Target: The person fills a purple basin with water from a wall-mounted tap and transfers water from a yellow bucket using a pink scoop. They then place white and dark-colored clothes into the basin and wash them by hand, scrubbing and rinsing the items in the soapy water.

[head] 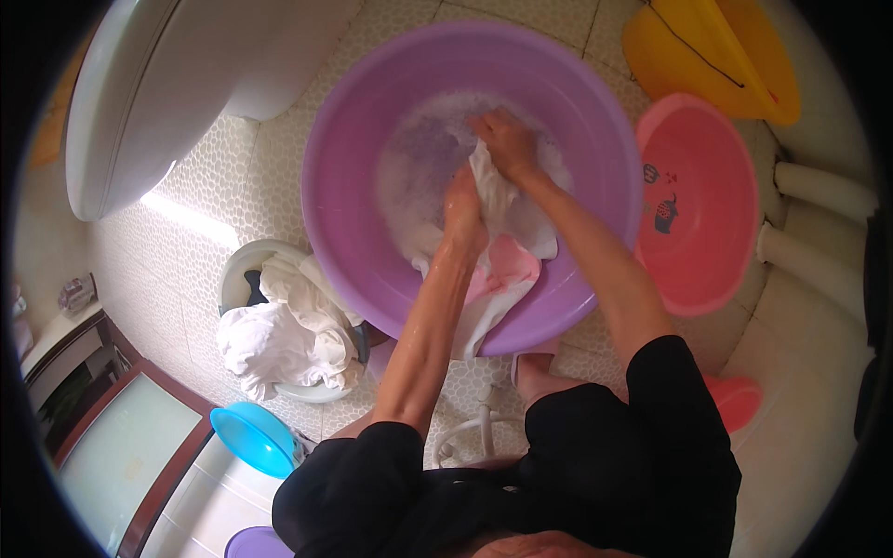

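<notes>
A large purple plastic basin (335,209) holds sudsy water (418,160). Inside it is a wet white cloth garment with a pink part (513,261); one end hangs over the basin's near rim. My left hand (466,209) grips the white fabric near the basin's middle, its wrist wet. Just beyond it and to the right, my right hand (506,143) is closed on the same garment, fingers curled over the suds. A short stretch of bunched cloth runs between both hands. The fingertips of the left hand are partly hidden.
White laundry (272,342) fills a pale tub (241,261) on the pebble-patterned floor at left. A red basin (698,209) and a yellow basin (684,63) stand at right, near white pipes (823,188). A blue basin (254,439) lies lower left, and a white rounded fixture (174,84) stands upper left.
</notes>
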{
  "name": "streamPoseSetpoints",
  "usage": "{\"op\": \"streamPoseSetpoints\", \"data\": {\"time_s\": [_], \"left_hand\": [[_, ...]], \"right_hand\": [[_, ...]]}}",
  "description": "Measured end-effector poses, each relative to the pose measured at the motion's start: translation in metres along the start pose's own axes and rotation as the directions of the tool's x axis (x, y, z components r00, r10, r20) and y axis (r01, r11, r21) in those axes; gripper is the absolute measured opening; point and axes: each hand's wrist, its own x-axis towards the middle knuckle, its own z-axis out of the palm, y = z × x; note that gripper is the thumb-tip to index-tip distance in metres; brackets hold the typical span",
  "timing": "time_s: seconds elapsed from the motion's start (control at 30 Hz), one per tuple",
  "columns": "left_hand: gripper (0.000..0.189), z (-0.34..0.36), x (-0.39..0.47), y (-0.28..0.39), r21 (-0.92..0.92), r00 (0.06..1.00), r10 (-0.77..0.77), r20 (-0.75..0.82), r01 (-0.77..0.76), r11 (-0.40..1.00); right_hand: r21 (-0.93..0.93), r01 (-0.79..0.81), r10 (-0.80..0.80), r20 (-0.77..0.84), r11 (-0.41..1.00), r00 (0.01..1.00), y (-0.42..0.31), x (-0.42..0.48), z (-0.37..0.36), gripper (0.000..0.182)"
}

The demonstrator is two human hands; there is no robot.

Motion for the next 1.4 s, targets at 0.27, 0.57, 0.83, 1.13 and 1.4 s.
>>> {"op": "streamPoseSetpoints", "data": {"time_s": [0.27, 0.57, 0.83, 1.13, 1.4], "left_hand": [[0.055, -0.050, 0.036, -0.005, -0.072, 0.945, -0.250, -0.210, 0.240, 0.968], [0.025, -0.022, 0.015, -0.020, -0.259, 0.961, -0.255, -0.103, 0.221, 0.940], [0.026, -0.094, 0.048, -0.048, -0.274, 0.878, 0.044, 0.478, 0.102, 0.956], [0.033, -0.039, 0.027, 0.025, 0.496, 0.963, 0.132, -0.236, 0.003, 0.868], [0.052, -0.004, 0.019, 0.009, -0.102, 0.896, -0.245, -0.371, 0.223, 0.969]], "right_hand": [[0.246, -0.279, 0.230, 0.211, 0.928, 0.950, -0.029, -0.075, 0.055, 0.040], [0.081, -0.374, 0.364, 0.115, 0.924, 0.924, -0.078, -0.054, 0.000, 0.034], [0.196, -0.200, 0.177, 0.128, 0.960, 0.976, -0.107, -0.086, -0.005, 0.030], [0.413, -0.096, 0.070, 0.076, 0.905, 0.995, -0.010, -0.011, -0.033, 0.034], [0.432, -0.287, 0.219, 0.202, 0.855, 0.955, 0.001, -0.043, 0.047, 0.051]]}}
